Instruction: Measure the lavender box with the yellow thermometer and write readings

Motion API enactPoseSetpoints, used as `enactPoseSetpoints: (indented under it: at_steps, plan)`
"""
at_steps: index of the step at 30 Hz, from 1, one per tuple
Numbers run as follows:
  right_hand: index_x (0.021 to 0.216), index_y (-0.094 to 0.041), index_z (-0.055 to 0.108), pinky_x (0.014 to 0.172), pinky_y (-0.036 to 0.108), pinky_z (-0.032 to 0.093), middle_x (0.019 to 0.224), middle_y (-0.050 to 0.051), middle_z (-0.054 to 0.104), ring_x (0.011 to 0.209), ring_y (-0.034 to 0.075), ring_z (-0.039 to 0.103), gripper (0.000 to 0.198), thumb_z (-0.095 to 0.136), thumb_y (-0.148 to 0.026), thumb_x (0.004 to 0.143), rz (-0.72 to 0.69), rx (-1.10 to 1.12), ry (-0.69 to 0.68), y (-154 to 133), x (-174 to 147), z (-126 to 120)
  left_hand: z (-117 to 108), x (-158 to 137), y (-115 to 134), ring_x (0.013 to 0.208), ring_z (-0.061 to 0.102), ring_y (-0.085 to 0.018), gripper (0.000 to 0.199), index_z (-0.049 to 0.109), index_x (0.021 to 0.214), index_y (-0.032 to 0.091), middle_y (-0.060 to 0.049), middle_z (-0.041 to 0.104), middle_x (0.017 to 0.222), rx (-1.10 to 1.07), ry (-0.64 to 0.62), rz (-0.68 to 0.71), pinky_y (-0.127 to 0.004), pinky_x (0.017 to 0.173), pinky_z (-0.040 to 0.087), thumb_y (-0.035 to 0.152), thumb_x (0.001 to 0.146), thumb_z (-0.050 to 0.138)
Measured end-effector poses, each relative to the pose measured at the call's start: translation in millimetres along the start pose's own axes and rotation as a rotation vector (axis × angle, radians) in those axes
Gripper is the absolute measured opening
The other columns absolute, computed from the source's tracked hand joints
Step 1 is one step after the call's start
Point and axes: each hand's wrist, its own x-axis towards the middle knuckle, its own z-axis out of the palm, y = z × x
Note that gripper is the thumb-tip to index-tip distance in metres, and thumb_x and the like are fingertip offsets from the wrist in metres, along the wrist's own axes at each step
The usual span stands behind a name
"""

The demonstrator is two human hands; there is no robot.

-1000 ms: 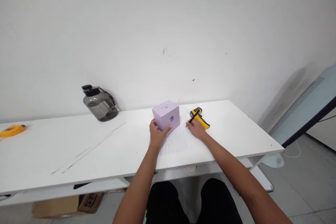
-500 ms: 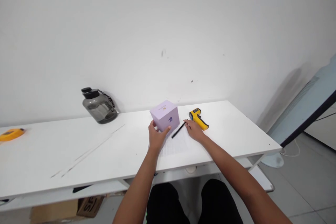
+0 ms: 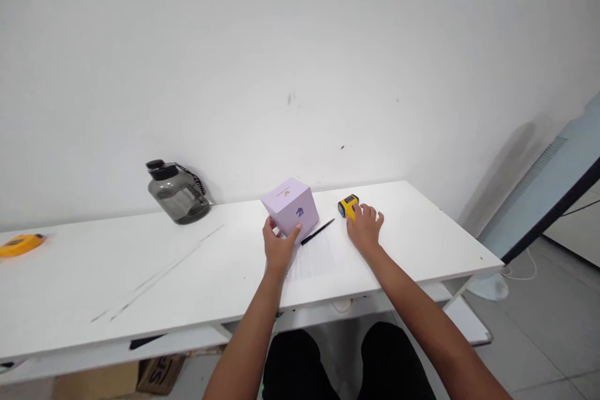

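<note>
My left hand [image 3: 280,247] grips a light purple box [image 3: 294,211] by its near lower side, thumb on the front face and fingers around the left. The box is tilted, with a small dark emblem on its front. Just right of it a black pen [image 3: 319,231] lies across a printed paper sheet [image 3: 313,260]. My right hand [image 3: 365,228] is laid over the handle of a yellow and black infrared thermometer [image 3: 347,205], its fingers spread. The thermometer's head shows beyond the hand; the handle is hidden beneath it.
A grey water bottle [image 3: 180,195] with a black lid leans at the back left, near the wall. At the far left lies an orange tape measure [image 3: 21,245]. Everything rests on a white table [image 3: 187,287]. A pale blue tower-shaped appliance [image 3: 539,190] stands right of it; a cardboard box [image 3: 159,374] is below.
My right hand has left the pen and moved right onto the thermometer's handle. The pen now lies a little lower and left. In my left hand the box has shifted slightly left and tilted more.
</note>
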Motion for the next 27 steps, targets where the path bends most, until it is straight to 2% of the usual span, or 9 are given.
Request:
enactPoseSetpoints:
  at_steps: [5,8,11,14,18,20,22,25,27]
  plan:
    - [0.147,-0.015,0.039,0.085,0.039,0.039,0.148,0.022,0.043,0.111,0.029,0.056,0.054,0.047,-0.034,0.097,0.109,-0.034,-0.255,1,2,0,0,-1,3,0.131,0.050,-0.026,0.091,0.035,0.141,0.025,-0.013,0.044,0.143,-0.033,-0.005,0.006,-0.046,0.111,0.045,0.044,0.067,0.083]
    - [0.145,-0.016,0.041,0.084,0.037,0.039,0.141,0.020,0.050,0.111,0.028,0.057,0.049,0.045,-0.030,0.098,0.086,-0.044,-0.285,2,2,1,1,-2,4,0.131,0.050,-0.025,0.090,0.034,0.141,0.025,-0.012,0.045,0.143,-0.048,-0.011,0.000,-0.045,0.111,0.045,0.043,0.067,0.083]
    - [0.140,-0.018,0.046,0.085,0.036,0.040,0.133,0.017,0.059,0.110,0.027,0.058,0.043,0.044,-0.027,0.098,0.071,0.009,-0.248,4,1,2,1,-2,4,0.131,0.051,-0.026,0.090,0.034,0.141,0.025,-0.013,0.045,0.143,-0.058,-0.026,-0.015,-0.045,0.109,0.046,0.043,0.068,0.083]
    - [0.138,-0.019,0.047,0.087,0.037,0.043,0.133,0.015,0.060,0.107,0.026,0.061,0.041,0.041,-0.029,0.099,0.012,0.161,-0.137,7,2,2,1,-2,3,0.131,0.051,-0.025,0.089,0.034,0.140,0.025,-0.012,0.044,0.144,-0.066,-0.022,-0.014,-0.044,0.110,0.045,0.042,0.068,0.083]
    - [0.136,-0.016,0.046,0.098,0.042,0.044,0.138,0.018,0.054,0.121,0.026,0.056,0.041,0.030,-0.031,0.102,-0.148,0.381,0.194,6,3,3,1,0,2,0.133,0.049,-0.026,0.087,0.035,0.140,0.025,-0.013,0.044,0.143,-0.082,-0.019,-0.006,-0.044,0.111,0.044,0.042,0.068,0.083]
    - [0.135,-0.015,0.047,0.098,0.044,0.045,0.139,0.021,0.051,0.125,0.027,0.053,0.041,0.029,-0.033,0.102,-0.191,0.430,0.302,4,2,5,2,1,0,0.133,0.048,-0.026,0.087,0.035,0.139,0.025,-0.013,0.045,0.143,-0.086,-0.023,-0.001,-0.045,0.111,0.045,0.042,0.068,0.082]
    - [0.135,-0.016,0.049,0.092,0.043,0.050,0.136,0.021,0.051,0.120,0.027,0.056,0.043,0.030,-0.035,0.102,-0.205,0.455,0.291,1,1,7,1,1,-1,0.133,0.049,-0.026,0.087,0.035,0.140,0.025,-0.013,0.045,0.143,-0.079,-0.025,-0.002,-0.045,0.110,0.045,0.044,0.068,0.082]
    - [0.131,-0.017,0.055,0.086,0.039,0.053,0.127,0.017,0.059,0.107,0.024,0.062,0.044,0.028,-0.037,0.103,-0.226,0.454,0.163,-1,-1,9,1,1,-1,0.133,0.049,-0.026,0.088,0.035,0.140,0.025,-0.013,0.044,0.143,-0.065,-0.025,0.004,-0.045,0.110,0.045,0.045,0.068,0.082]
    - [0.125,-0.019,0.061,0.085,0.037,0.052,0.112,0.014,0.067,0.098,0.024,0.063,0.043,0.030,-0.038,0.103,-0.256,0.418,0.071,-3,-2,9,0,1,-1,0.133,0.049,-0.026,0.088,0.035,0.140,0.025,-0.013,0.044,0.143,-0.065,-0.028,0.009,-0.045,0.111,0.044,0.045,0.068,0.082]
